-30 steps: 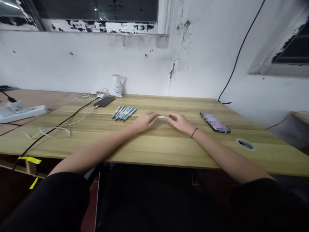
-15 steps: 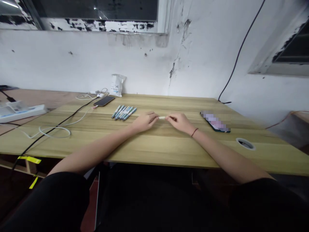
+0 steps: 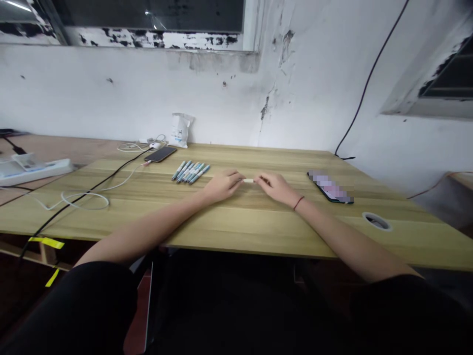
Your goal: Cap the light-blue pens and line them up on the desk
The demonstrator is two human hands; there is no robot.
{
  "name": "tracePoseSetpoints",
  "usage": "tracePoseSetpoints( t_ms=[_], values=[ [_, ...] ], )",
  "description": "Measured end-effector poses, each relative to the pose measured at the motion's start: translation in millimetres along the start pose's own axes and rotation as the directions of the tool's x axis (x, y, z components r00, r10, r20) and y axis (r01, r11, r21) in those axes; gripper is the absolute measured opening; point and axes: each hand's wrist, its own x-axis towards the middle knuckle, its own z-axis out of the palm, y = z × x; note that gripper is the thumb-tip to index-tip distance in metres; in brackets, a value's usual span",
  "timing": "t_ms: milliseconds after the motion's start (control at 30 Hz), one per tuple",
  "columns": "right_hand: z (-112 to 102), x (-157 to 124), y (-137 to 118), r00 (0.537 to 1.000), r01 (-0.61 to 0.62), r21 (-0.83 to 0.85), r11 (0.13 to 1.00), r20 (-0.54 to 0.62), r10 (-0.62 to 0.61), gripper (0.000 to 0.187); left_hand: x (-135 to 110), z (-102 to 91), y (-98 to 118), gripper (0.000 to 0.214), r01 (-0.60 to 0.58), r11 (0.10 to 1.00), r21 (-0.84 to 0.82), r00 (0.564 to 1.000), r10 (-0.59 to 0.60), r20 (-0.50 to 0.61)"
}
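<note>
My left hand (image 3: 222, 186) and my right hand (image 3: 275, 187) meet above the middle of the wooden table (image 3: 236, 227). Between them is a slim pen (image 3: 248, 181) lying crosswise, pinched at one end by each hand. Only its pale middle part shows; the fingers cover both ends. To the left of my left hand, several pens (image 3: 190, 172) with blue-green and white barrels lie side by side in a slanted row on the tabletop.
A phone (image 3: 161, 154) on a white cable (image 3: 123, 185) lies back left, near a white packet (image 3: 181, 130). Another phone (image 3: 328, 187) and a round cable hole (image 3: 377, 221) are at right. A black cable (image 3: 92, 189) and a power strip (image 3: 37, 170) are at left.
The view has shifted very slightly. Both hands keep their pinch on the pen, with no clear movement of the pen or the other things.
</note>
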Motion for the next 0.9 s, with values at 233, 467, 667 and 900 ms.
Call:
tracePoseSetpoints(
  t_ms=[233,467,667,900],
  values=[
    [2.6,-0.5,0.9,0.998,0.012,0.02,1.0,-0.058,-0.011,0.022,0.4,-0.8,0.6,0.031,0.014,1.0,-0.005,1.0,-0.014,-0.002],
    [-0.5,-0.6,-2.8,1.0,0.009,-0.075,0.997,0.028,-0.007,0.035,0.5,-1.3,-1.2,0.028,-0.028,1.0,-0.01,1.0,0.028,-0.009],
    [0.8,-0.7,-4.3,1.0,-0.001,-0.036,0.999,-0.003,0.001,0.022,0.8,0.0,-2.2,0.027,-0.041,0.999,-0.014,0.999,0.04,-0.006],
    [0.0,-1.0,-3.3,1.0,-0.013,-0.056,0.998,0.0,0.013,0.025,1.1,1.2,-3.6,0.027,-0.049,0.999,0.0,0.999,0.049,-0.002]
  ],
)
